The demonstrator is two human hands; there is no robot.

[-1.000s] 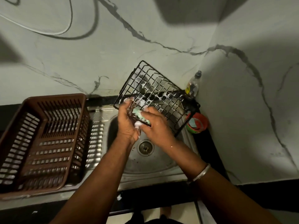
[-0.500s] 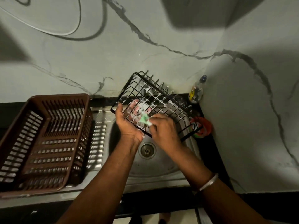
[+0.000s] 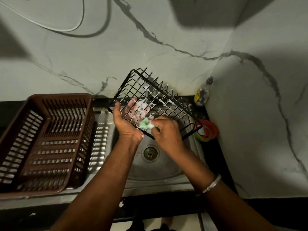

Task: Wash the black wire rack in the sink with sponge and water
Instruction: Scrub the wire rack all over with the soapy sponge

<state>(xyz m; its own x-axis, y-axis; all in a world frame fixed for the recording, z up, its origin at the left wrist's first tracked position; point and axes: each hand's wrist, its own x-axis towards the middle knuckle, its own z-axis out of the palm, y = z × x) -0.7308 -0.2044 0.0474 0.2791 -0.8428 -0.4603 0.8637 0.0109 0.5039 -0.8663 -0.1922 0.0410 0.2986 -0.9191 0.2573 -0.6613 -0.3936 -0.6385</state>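
We look down on a steel sink [image 3: 158, 182] set into a dark bench [image 3: 215, 154] in the corner of a marbled wall [image 3: 150, 47]. The black wire rack [image 3: 157, 97] is held above the basin, tilted, with its far edge raised toward the wall and its near edge low over the bowl. White foam clings to many of its wires.

The left hand [image 3: 128, 120] holds the rack at its near-left corner. Its grip is clamped there, with the thumb up at the rim wire and the fingers spread beneath the grid, where we see them through the mesh, wet with suds. The right hand [image 3: 166, 134] sits at the near edge of the rack, just beside the left. Its grip is closed on a green sponge [image 3: 146, 125], pinched at the fingertips and pressed against the wires. A pale bangle [image 3: 212, 184] circles the right wrist.

Below the hands the round drain [image 3: 150, 152] shows in the bottom of the basin. To the left, a brown slatted plastic basket [image 3: 46, 142] rests on the ribbed drainboard [image 3: 100, 135] and touches the sink's side. In the far right corner a small clear bottle [image 3: 202, 95] with a yellow label stands against the wall. Nearer to us, a red tub [image 3: 211, 129] sits on the bench just beside the rack's right end. We cannot tell what it holds.
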